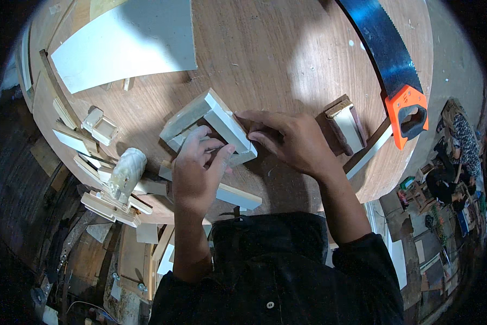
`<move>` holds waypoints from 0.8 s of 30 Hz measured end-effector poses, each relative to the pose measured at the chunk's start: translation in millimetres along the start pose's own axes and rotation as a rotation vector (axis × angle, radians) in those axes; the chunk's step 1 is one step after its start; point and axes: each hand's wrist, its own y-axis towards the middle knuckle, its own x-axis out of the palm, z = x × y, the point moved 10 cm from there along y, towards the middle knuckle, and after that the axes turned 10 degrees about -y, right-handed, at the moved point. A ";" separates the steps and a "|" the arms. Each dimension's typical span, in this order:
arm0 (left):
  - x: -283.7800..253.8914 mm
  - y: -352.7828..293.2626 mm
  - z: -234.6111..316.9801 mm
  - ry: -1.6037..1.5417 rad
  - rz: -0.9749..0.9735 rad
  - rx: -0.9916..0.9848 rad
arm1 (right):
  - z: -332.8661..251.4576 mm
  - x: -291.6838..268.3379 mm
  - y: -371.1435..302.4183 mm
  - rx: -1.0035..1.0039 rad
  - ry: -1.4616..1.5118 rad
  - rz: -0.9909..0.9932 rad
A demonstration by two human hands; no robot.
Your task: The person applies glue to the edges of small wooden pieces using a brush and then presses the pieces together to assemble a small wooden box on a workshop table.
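Note:
A small rectangular frame (225, 123) of white-faced wooden bars lies tilted on the round table in front of me. My left hand (197, 173) grips its near left part, the fingers bent into the opening and the thumb by the near bar. At the outer right side of the frame, my right hand (295, 142) has its thumb and index finger bent close together against the edge. Whatever those fingertips pinch is too small or hidden to make out. A loose white-faced wooden strip (238, 196) lies below my left hand.
Right of my right hand lies a wooden block (347, 125) with a brown wrap. Beyond it is a handsaw (384, 51) with an orange handle. A white sheet (129, 46) lies far left. A whitish bottle (128, 170) and wood offcuts (105, 206) crowd the left edge.

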 end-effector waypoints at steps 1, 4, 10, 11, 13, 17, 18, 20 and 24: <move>-1.2 -0.2 2.2 0.015 0.013 0.030 | -0.1 0.0 -0.1 0.001 0.000 -0.001; 0.0 0.7 -3.4 -0.029 0.018 0.034 | 5.1 1.2 -1.2 0.043 -0.050 -0.013; -1.3 -1.1 0.9 0.066 0.029 -0.042 | 2.6 -2.4 -1.1 0.021 -0.012 0.021; -1.4 -1.3 1.1 0.067 0.029 -0.043 | 2.2 -1.7 -0.6 0.015 -0.017 0.023; -3.1 -1.7 -1.3 0.038 0.045 -0.068 | 3.5 0.8 0.4 0.009 -0.021 0.025; -2.8 0.1 -3.2 -0.001 0.035 -0.064 | -1.1 -1.2 0.4 -0.057 -0.056 0.067; -1.7 0.6 -1.7 0.016 0.023 -0.061 | -1.3 -0.6 0.1 -0.054 -0.086 0.059; -0.3 1.4 0.3 0.034 0.009 -0.059 | -0.4 -0.2 0.1 -0.058 -0.089 0.064; -2.5 2.2 1.1 0.056 0.017 -0.055 | -1.4 -1.7 0.5 -0.063 -0.075 0.070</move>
